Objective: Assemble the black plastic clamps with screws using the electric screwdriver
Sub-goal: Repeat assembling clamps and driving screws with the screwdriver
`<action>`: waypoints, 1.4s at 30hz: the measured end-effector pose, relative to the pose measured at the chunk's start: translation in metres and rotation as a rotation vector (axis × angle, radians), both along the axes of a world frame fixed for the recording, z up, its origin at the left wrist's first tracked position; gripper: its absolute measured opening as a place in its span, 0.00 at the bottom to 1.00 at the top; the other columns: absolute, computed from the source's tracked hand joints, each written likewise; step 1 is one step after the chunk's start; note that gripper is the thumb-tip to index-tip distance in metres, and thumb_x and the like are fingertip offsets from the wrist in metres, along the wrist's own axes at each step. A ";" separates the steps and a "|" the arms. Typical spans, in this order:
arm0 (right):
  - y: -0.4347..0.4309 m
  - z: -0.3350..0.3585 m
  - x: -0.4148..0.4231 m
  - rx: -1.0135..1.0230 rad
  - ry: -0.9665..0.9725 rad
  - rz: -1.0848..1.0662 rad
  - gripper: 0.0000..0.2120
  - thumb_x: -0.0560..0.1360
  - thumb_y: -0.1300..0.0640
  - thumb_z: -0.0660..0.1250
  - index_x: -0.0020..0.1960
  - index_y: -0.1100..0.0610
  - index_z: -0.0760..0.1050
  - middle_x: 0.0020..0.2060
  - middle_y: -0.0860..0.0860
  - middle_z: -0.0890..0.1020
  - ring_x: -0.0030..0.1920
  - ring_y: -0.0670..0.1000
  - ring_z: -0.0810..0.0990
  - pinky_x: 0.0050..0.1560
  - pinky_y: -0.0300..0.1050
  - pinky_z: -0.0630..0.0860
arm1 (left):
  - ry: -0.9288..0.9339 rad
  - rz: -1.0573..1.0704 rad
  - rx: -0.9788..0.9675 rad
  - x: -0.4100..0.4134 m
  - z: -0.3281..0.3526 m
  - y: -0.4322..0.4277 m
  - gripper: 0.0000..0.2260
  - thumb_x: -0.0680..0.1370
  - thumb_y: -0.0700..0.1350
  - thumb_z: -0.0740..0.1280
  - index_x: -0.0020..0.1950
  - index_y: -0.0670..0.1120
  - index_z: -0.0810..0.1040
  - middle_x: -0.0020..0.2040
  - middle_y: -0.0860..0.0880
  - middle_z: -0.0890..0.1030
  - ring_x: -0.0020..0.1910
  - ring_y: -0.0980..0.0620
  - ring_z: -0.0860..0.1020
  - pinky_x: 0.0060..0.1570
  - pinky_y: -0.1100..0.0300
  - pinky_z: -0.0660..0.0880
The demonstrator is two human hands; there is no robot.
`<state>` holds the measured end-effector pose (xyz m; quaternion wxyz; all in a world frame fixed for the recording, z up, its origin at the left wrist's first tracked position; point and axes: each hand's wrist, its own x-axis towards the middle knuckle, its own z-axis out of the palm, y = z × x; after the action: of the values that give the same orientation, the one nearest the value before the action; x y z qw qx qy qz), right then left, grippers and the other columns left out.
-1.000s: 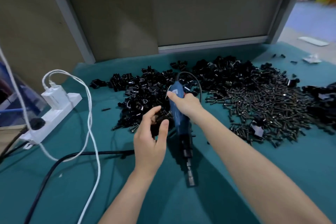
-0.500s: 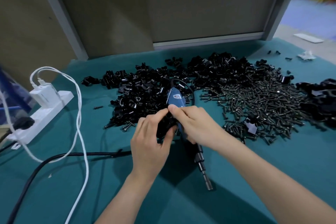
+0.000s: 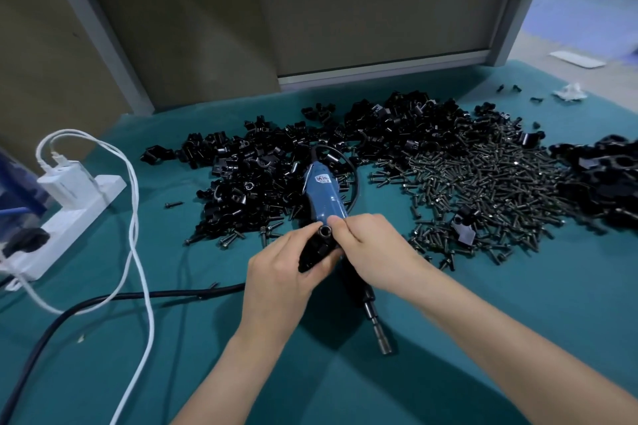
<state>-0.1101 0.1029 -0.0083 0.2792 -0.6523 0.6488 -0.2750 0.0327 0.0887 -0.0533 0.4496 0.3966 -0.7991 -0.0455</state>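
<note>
Looking down, we see both hands meeting over the teal surface [image 3: 500, 328], near its middle. Our left hand [image 3: 281, 274] grips a black clamp [image 3: 316, 248], fingers curled round its lower part, so that a round opening at its top faces up. Our right hand [image 3: 374, 248] is curled over the electric screwdriver [image 3: 322, 195], and its thumb and forefinger come together at the top of the clamp; whether they pinch a screw there we cannot tell. The screwdriver's blue body sticks out beyond the hands toward the far side, while its dark metal tip points back toward us, below the right wrist.

Behind the hands lies a wide pile of clamps [image 3: 262, 176], touching the screwdriver's blue end. To the right of it spreads a heap of screws [image 3: 483, 190], and further right, at the edge of view, another heap of black parts [image 3: 607, 183]. A single screw [image 3: 173, 204] lies apart, left of the clamp pile.

On the left a white power strip [image 3: 72, 217] carries a white charger [image 3: 65, 179], from which a white cable [image 3: 139, 217] loops toward us. A black cable [image 3: 103, 302] runs across the surface toward the hands.
</note>
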 end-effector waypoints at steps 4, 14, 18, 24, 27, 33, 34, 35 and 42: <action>0.000 -0.003 -0.005 -0.026 0.025 0.024 0.26 0.84 0.52 0.52 0.28 0.58 0.60 0.23 0.52 0.66 0.27 0.51 0.64 0.33 0.47 0.60 | 0.014 -0.056 0.093 -0.002 0.003 0.000 0.13 0.71 0.49 0.72 0.49 0.40 0.83 0.37 0.53 0.83 0.36 0.57 0.75 0.37 0.72 0.69; 0.007 -0.014 -0.015 0.026 -0.271 -0.005 0.25 0.82 0.51 0.57 0.28 0.55 0.60 0.21 0.46 0.63 0.22 0.45 0.61 0.29 0.44 0.60 | 0.139 -0.128 0.352 -0.002 0.003 0.004 0.13 0.70 0.53 0.72 0.52 0.49 0.83 0.40 0.67 0.80 0.40 0.67 0.78 0.43 0.77 0.68; 0.019 -0.010 -0.026 -0.091 -0.310 -0.030 0.22 0.81 0.52 0.58 0.31 0.59 0.64 0.19 0.48 0.70 0.22 0.48 0.71 0.29 0.41 0.68 | 0.248 -0.259 0.429 -0.003 0.005 0.006 0.17 0.69 0.54 0.73 0.57 0.56 0.80 0.52 0.58 0.81 0.52 0.56 0.80 0.52 0.69 0.73; 0.054 -0.015 -0.086 -0.181 -0.640 -0.257 0.15 0.82 0.60 0.58 0.36 0.60 0.64 0.23 0.52 0.75 0.26 0.54 0.78 0.25 0.42 0.74 | 0.517 -0.322 0.675 -0.013 0.005 0.014 0.11 0.74 0.45 0.68 0.51 0.61 0.82 0.50 0.53 0.84 0.49 0.55 0.82 0.50 0.67 0.77; 0.075 -0.025 -0.132 -0.245 -0.550 -0.420 0.14 0.81 0.61 0.59 0.37 0.64 0.65 0.24 0.56 0.76 0.26 0.54 0.79 0.26 0.41 0.75 | 0.389 -0.170 0.619 -0.016 0.002 0.008 0.16 0.77 0.38 0.67 0.50 0.62 0.80 0.51 0.59 0.82 0.50 0.63 0.80 0.52 0.65 0.76; 0.121 -0.036 -0.249 -0.600 0.026 -1.014 0.12 0.82 0.55 0.58 0.39 0.52 0.66 0.30 0.50 0.77 0.32 0.50 0.78 0.33 0.36 0.70 | 0.303 0.000 0.653 -0.021 -0.003 -0.016 0.20 0.78 0.37 0.67 0.61 0.60 0.71 0.64 0.50 0.72 0.54 0.59 0.74 0.54 0.61 0.69; 0.125 -0.044 -0.264 -0.497 0.197 -1.044 0.11 0.82 0.56 0.58 0.41 0.56 0.69 0.33 0.54 0.77 0.36 0.55 0.77 0.36 0.42 0.69 | 0.290 0.006 0.661 -0.025 -0.004 -0.016 0.21 0.78 0.37 0.67 0.63 0.60 0.70 0.66 0.50 0.70 0.56 0.55 0.73 0.56 0.58 0.69; 0.128 -0.054 -0.274 -0.355 0.340 -1.044 0.12 0.82 0.57 0.59 0.42 0.61 0.73 0.36 0.59 0.77 0.41 0.60 0.75 0.41 0.48 0.69 | 0.274 0.003 0.659 -0.029 -0.004 -0.015 0.22 0.78 0.38 0.67 0.65 0.61 0.69 0.66 0.51 0.68 0.56 0.54 0.72 0.58 0.56 0.69; 0.132 -0.057 -0.264 -0.376 0.346 -1.180 0.08 0.76 0.58 0.68 0.52 0.63 0.78 0.52 0.61 0.76 0.58 0.62 0.69 0.55 0.46 0.62 | 0.050 -0.002 0.642 -0.040 -0.001 0.001 0.23 0.77 0.40 0.69 0.66 0.60 0.68 0.62 0.58 0.63 0.67 0.52 0.65 0.68 0.50 0.62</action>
<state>-0.3738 0.2351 -0.0655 -0.1470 -0.2584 0.8750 -0.3821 -0.0076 0.0892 -0.0547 0.3209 0.5160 -0.7331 -0.3055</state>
